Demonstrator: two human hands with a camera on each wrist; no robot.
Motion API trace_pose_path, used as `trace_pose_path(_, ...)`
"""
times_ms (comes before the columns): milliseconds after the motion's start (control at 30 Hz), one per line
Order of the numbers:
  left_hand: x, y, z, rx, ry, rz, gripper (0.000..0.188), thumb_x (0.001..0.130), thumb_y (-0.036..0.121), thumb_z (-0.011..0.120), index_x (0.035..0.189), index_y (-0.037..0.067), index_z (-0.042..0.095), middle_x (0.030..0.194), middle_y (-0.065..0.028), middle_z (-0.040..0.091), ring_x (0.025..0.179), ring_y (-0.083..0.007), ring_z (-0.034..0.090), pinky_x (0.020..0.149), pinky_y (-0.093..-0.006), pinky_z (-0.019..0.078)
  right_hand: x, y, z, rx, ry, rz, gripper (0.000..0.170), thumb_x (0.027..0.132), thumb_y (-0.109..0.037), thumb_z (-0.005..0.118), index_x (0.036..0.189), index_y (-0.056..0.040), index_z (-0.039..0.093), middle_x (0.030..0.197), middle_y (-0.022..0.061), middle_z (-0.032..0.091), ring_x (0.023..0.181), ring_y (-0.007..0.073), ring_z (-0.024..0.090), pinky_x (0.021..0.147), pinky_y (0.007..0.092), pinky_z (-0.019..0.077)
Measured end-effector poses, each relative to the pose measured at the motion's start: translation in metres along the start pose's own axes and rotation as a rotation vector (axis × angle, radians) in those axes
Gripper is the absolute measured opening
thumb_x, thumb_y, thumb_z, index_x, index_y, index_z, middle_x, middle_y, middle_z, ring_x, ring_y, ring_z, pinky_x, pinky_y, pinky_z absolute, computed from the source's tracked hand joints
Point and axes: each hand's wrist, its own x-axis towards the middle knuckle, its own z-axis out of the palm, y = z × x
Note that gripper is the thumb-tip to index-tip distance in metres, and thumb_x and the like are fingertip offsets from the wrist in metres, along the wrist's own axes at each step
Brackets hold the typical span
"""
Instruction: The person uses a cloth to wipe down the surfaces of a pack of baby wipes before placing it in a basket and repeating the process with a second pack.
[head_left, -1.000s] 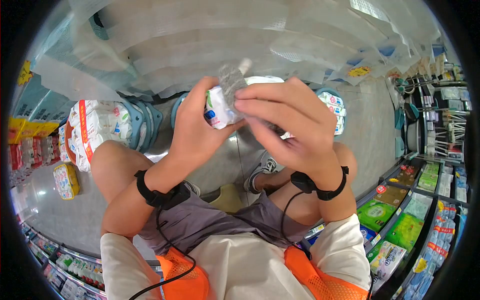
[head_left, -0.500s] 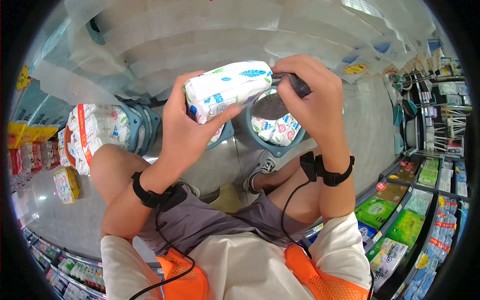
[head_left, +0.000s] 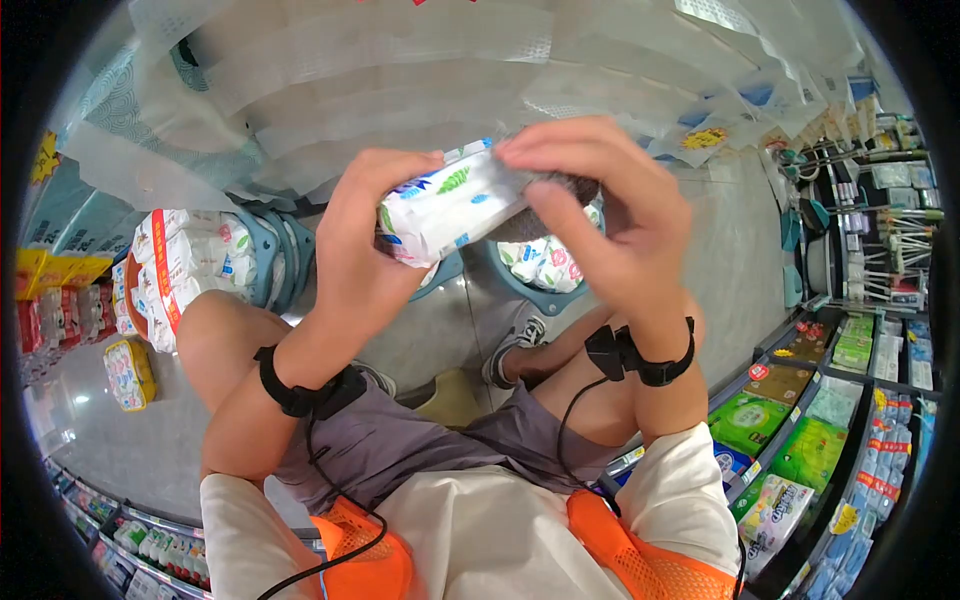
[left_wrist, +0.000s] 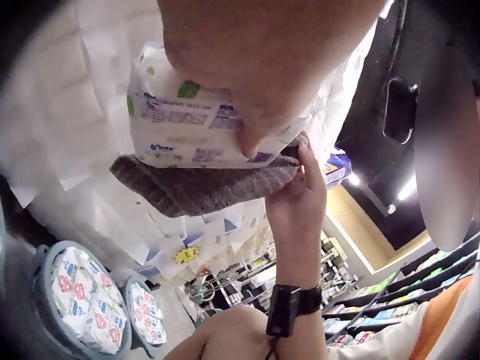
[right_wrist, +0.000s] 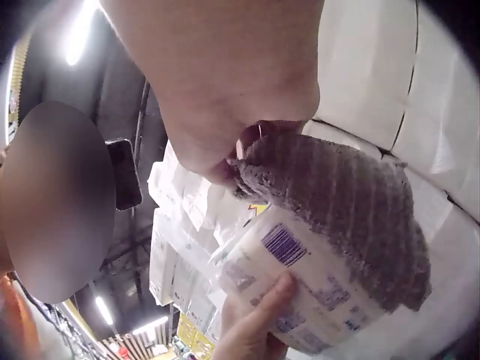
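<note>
My left hand (head_left: 350, 245) grips one end of a white plastic-wrapped tissue pack (head_left: 450, 208) printed with green and blue leaves. The pack is tilted and held up over the floor between my knees. In my right hand (head_left: 625, 225) is a grey ribbed cloth (right_wrist: 341, 210), pinched between thumb and fingers. The cloth lies along one side of the pack, as both wrist views show. A barcode and printed text face the right wrist camera. From the head view, the right fingers hide much of the cloth.
Below the hands stands a blue tub (head_left: 540, 300) of similar white packs. More packs fill a stacked tub (head_left: 265, 255) at left, near a yellow-edged pack (head_left: 130, 373) on the floor. Shelves of tissue packs (head_left: 745, 425) line the right side. White sheeting (head_left: 350, 90) hangs ahead.
The pack was turned to show another face and tilted. The right hand with the cloth moved out to the pack's right, then back against it. The left hand kept its grip.
</note>
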Motion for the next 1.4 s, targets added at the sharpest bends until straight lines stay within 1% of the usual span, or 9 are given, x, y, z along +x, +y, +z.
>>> trace_pose_path(67, 0.001, -0.003, 0.002, 0.015, 0.036, 0.085, 0.056, 0.069, 0.001, 0.091, 0.120, 0.005, 0.067, 0.116, -0.0138, 0.073, 0.103, -0.0312, 0.071, 0.090, -0.0372, 0.0545, 0.002, -0.007, 0.005, -0.095, -0.042, -0.064, 0.027, 0.080, 0.004, 0.078, 0.105, -0.0057, 0.079, 0.103, 0.0090, 0.078, 0.088, 0.0253, 0.070, 0.077, 0.0336, 0.0523)
trace_pose_path(267, 0.000, -0.008, 0.002, 0.157, 0.024, 0.241, 0.056, 0.068, 0.004, 0.090, 0.120, 0.006, 0.067, 0.116, -0.0134, 0.074, 0.102, -0.0338, 0.070, 0.086, -0.0397, 0.0549, 0.000, -0.011, 0.016, -0.038, -0.099, -0.119, 0.028, 0.079, 0.003, 0.081, 0.105, -0.0079, 0.080, 0.102, 0.0075, 0.076, 0.085, 0.0231, 0.068, 0.073, 0.0316, 0.0519)
trace_pose_path(433, 0.003, -0.006, 0.001, 0.200, 0.013, 0.295, 0.051, 0.066, 0.003, 0.086, 0.115, 0.005, 0.069, 0.115, -0.0124, 0.073, 0.101, -0.0344, 0.070, 0.082, -0.0418, 0.0551, -0.002, -0.015, 0.021, 0.011, -0.027, -0.025, 0.027, 0.079, 0.002, 0.083, 0.104, -0.0078, 0.079, 0.100, 0.0075, 0.073, 0.084, 0.0214, 0.069, 0.069, 0.0297, 0.0529)
trace_pose_path(633, 0.001, -0.014, -0.002, 0.247, -0.031, 0.317, 0.050, 0.064, -0.001, 0.080, 0.113, 0.004, 0.069, 0.116, -0.0114, 0.073, 0.101, -0.0351, 0.069, 0.083, -0.0424, 0.0545, -0.005, -0.015, 0.018, 0.034, -0.097, -0.042, 0.024, 0.079, 0.001, 0.084, 0.101, -0.0047, 0.077, 0.097, 0.0092, 0.074, 0.083, 0.0241, 0.070, 0.070, 0.0330, 0.0539)
trace_pose_path(733, 0.000, -0.015, -0.007, 0.293, -0.124, 0.350, 0.054, 0.070, 0.001, 0.086, 0.119, 0.002, 0.063, 0.124, -0.0185, 0.073, 0.107, -0.0372, 0.070, 0.089, -0.0432, 0.0557, -0.003, -0.016, 0.018, 0.044, -0.119, -0.096, 0.021, 0.079, 0.000, 0.084, 0.099, -0.0030, 0.077, 0.094, 0.0096, 0.075, 0.081, 0.0256, 0.070, 0.070, 0.0340, 0.0540)
trace_pose_path(833, 0.001, -0.011, -0.003, 0.277, -0.049, 0.344, 0.050, 0.065, 0.000, 0.080, 0.114, 0.004, 0.070, 0.117, -0.0114, 0.074, 0.101, -0.0349, 0.069, 0.083, -0.0429, 0.0547, -0.002, -0.009, 0.012, -0.027, -0.114, -0.084, 0.018, 0.081, 0.000, 0.082, 0.099, -0.0026, 0.078, 0.092, 0.0096, 0.076, 0.078, 0.0252, 0.069, 0.070, 0.0336, 0.0540)
trace_pose_path(967, 0.005, -0.008, -0.005, 0.259, -0.027, 0.346, 0.051, 0.066, 0.000, 0.081, 0.115, 0.005, 0.071, 0.116, -0.0124, 0.075, 0.101, -0.0350, 0.070, 0.083, -0.0422, 0.0554, -0.001, 0.001, -0.003, -0.098, -0.075, 0.047, 0.014, 0.085, 0.000, 0.080, 0.098, -0.0030, 0.079, 0.090, 0.0091, 0.077, 0.075, 0.0230, 0.069, 0.068, 0.0325, 0.0541)
trace_pose_path(1233, 0.006, -0.007, -0.009, 0.252, -0.040, 0.347, 0.053, 0.066, 0.001, 0.085, 0.116, 0.004, 0.071, 0.115, -0.0147, 0.075, 0.101, -0.0358, 0.071, 0.086, -0.0414, 0.0557, -0.001, 0.012, -0.012, -0.304, -0.095, 0.038, 0.016, 0.086, 0.005, 0.077, 0.101, -0.0005, 0.079, 0.092, 0.0101, 0.077, 0.078, 0.0206, 0.069, 0.069, 0.0309, 0.0529)
trace_pose_path(1400, 0.007, 0.001, -0.009, 0.048, 0.106, 0.026, 0.059, 0.075, 0.008, 0.094, 0.126, 0.002, 0.064, 0.120, -0.0120, 0.074, 0.107, -0.0240, 0.071, 0.093, -0.0351, 0.0558, -0.006, 0.030, -0.015, -0.363, -0.117, 0.070, 0.014, 0.088, 0.004, 0.076, 0.101, 0.0010, 0.078, 0.091, 0.0111, 0.076, 0.080, 0.0212, 0.071, 0.073, 0.0304, 0.0551)
